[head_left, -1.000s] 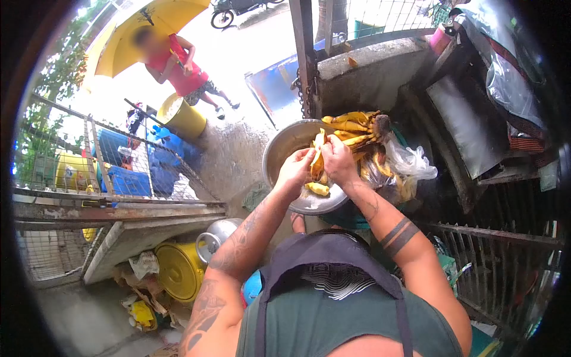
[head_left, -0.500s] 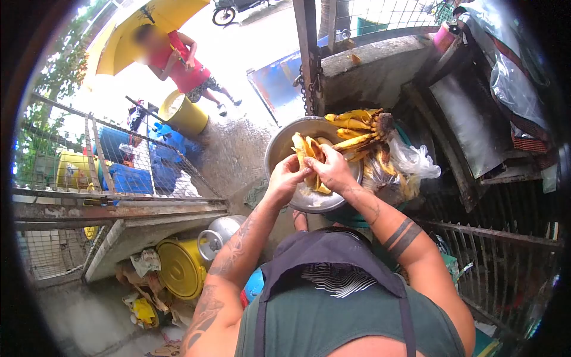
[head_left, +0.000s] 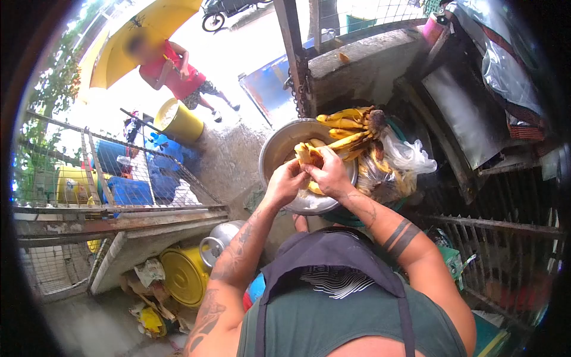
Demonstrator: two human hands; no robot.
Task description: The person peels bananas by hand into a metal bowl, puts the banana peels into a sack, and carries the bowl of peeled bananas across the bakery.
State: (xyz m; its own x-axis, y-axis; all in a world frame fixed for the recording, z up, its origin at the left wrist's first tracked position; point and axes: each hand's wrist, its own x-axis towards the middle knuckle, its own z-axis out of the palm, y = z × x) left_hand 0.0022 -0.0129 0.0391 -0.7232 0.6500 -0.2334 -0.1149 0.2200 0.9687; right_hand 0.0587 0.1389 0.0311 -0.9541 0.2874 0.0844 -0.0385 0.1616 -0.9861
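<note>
A: Where's the banana?

B: The banana (head_left: pixel 303 153) is above the metal basin (head_left: pixel 274 149), pale flesh showing at the far end, yellow skin toward the right hand (head_left: pixel 331 174).

A: Fingers?

B: Left hand (head_left: pixel 285 183): thumb and fingertips drawn in, pinching the banana's left side. Right hand: curled round the near right side, thumb pointing left, skin under the fingers. Thumb tips close together; can't tell if they touch. Neither hand is spread. Undersides of the fingers hidden, so the exact gap can't be told.

A: Why held there?

B: Judgement only: two hands probably steady soft fruit, and the basin underneath likely catches whatever drops. A pale yellow piece (head_left: pixel 315 188) is in the basin, near side; peeled fruit or skin, can't tell.

A: Right of that?

B: Banana bunch (head_left: pixel 344 132) at the basin's far right edge, stem end to the right, tips toward the basin. Probably put there for easy reach. Clear plastic bag (head_left: pixel 410 153) just right of the bunch; yellow-brown stuff (head_left: pixel 380 169) beside it, too muddled to sort.

A: Anyone else?

B: Person in red (head_left: pixel 172 71) far left, under a yellow umbrella (head_left: pixel 128 50), well apart.
</note>
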